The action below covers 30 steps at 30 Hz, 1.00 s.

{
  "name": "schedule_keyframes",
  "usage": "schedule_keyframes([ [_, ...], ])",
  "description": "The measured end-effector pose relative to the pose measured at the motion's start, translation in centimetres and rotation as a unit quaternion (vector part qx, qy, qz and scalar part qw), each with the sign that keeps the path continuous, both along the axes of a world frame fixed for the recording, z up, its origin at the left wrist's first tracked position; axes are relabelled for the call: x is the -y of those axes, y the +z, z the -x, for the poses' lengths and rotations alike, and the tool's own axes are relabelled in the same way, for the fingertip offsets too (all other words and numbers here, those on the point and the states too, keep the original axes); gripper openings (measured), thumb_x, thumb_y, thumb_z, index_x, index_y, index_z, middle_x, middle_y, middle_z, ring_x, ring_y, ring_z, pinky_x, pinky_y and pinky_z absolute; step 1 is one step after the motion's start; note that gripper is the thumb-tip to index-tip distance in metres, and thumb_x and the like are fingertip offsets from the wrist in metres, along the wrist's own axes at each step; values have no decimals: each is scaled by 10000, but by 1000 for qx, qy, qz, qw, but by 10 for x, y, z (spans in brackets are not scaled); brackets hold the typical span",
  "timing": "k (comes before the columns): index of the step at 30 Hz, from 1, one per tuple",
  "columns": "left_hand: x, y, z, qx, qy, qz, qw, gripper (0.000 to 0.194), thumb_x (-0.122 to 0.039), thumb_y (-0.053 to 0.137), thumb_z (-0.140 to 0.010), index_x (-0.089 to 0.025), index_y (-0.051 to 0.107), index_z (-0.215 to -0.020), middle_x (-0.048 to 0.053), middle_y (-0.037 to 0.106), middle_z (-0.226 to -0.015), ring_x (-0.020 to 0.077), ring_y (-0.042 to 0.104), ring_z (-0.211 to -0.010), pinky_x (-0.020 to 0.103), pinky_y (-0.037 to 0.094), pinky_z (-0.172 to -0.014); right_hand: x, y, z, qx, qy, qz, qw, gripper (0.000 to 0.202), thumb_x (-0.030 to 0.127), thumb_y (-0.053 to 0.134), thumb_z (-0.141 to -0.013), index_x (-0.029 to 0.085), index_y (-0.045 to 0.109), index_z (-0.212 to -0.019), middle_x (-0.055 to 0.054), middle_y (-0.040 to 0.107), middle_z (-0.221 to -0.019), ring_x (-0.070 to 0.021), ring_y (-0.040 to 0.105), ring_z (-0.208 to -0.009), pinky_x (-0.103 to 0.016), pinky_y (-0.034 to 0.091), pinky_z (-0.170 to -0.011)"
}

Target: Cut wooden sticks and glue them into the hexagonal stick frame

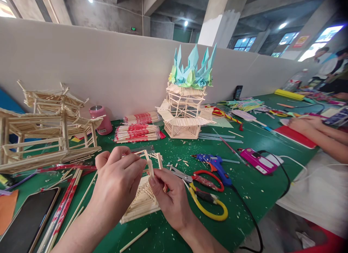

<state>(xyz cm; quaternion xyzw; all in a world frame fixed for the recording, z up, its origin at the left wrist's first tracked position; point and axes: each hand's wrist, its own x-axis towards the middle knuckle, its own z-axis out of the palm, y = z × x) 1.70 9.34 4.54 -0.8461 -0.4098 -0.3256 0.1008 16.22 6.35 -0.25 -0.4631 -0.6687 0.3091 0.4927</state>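
Observation:
In front of me, my right hand [174, 200] pinches a small frame of short wooden sticks [150, 166] between thumb and fingers. My left hand [119, 180] is closed, its fingertips pressed together at the left side of that frame; what exactly they pinch is hidden. Under both hands lies a flat wooden-stick panel [140, 206], partly covered by them. Beside my right hand are red-handled scissors [206, 180] and a yellow-handled cutting tool [208, 209]. A blue glue gun [214, 166] lies just beyond them. One loose stick [134, 240] rests near the table's front.
Stick-built pavilions stand at left [63, 137] and back centre [183, 128], the latter under a blue paper crown [193, 70]. Bundled sticks [137, 132], a pink bottle [100, 119], a phone [28, 220] and a magenta device [258, 160] surround the hands. Another person's hands [304, 124] are at right.

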Motion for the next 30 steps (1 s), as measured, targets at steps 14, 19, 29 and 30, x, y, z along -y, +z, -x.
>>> schedule_keyframes([
  [14,-2,-2,2,-3,-21,-17,1000,150,-170,528,-833,-212,667,-792,36,716,-779,260,507,-818,393,358,-687,1,-2,-1,-5,-11,-12,1000,285,251,452,-895,209,388,-621,46,329,-610,-117,359,-579,-241,278,-515],
  [19,5,-4,6,-6,17,-37,999,128,-179,543,-833,-163,628,-927,87,705,-888,297,504,-876,429,375,-707,1,-5,-2,-16,-17,5,1000,215,263,448,-901,189,505,-708,41,356,-626,-117,361,-578,-236,288,-517],
  [29,40,-39,32,199,130,40,970,231,-196,530,-836,-209,571,-1063,80,569,-981,229,553,-882,355,423,-733,2,-7,-7,-10,-18,0,1000,193,269,458,-897,181,563,-761,27,437,-644,-118,403,-575,-222,328,-518],
  [30,42,-44,32,219,141,58,964,206,-215,534,-834,-215,579,-1036,72,570,-977,222,559,-882,331,432,-703,1,-7,-7,-9,-21,-2,1000,193,268,458,-896,184,561,-756,28,437,-642,-118,406,-573,-220,334,-518],
])
